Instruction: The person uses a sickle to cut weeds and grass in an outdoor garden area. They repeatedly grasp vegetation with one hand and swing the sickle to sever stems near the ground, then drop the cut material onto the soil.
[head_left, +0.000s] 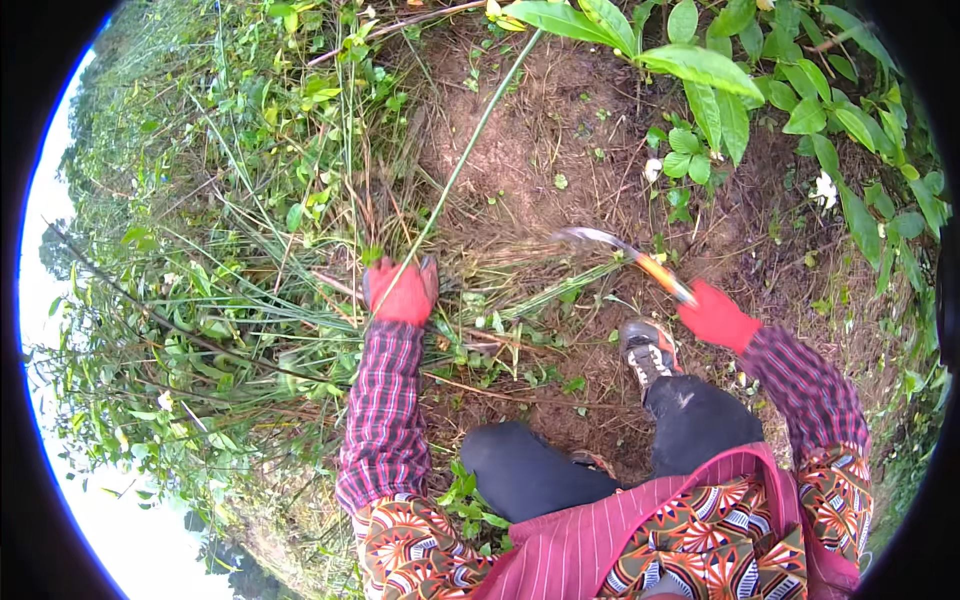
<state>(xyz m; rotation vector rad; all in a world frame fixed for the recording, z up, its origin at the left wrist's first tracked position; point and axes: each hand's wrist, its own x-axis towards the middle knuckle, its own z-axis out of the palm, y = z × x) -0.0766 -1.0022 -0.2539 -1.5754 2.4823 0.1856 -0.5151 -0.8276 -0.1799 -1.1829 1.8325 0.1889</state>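
Observation:
My left hand (403, 291), in a red glove with dark fingertips, is closed around a bundle of long green grass stems (300, 289) low over the ground. One long stem (472, 142) rises past it towards the top of the view. In my right hand (716, 316), also red-gloved, is the orange and yellow handle of a sickle (664, 277). Its curved metal blade (596, 236) is blurred and points left, apart from my left hand. Cut-looking green stalks (559, 291) lie on the soil between the two hands.
Leafy bushes (720, 82) with white flowers (825, 190) overhang the upper right. Dense weeds and grass (225, 150) cover the left side. A dark thin branch (172, 326) slants through them. My shoe (649, 352) rests on reddish-brown soil (502, 165) strewn with dry grass.

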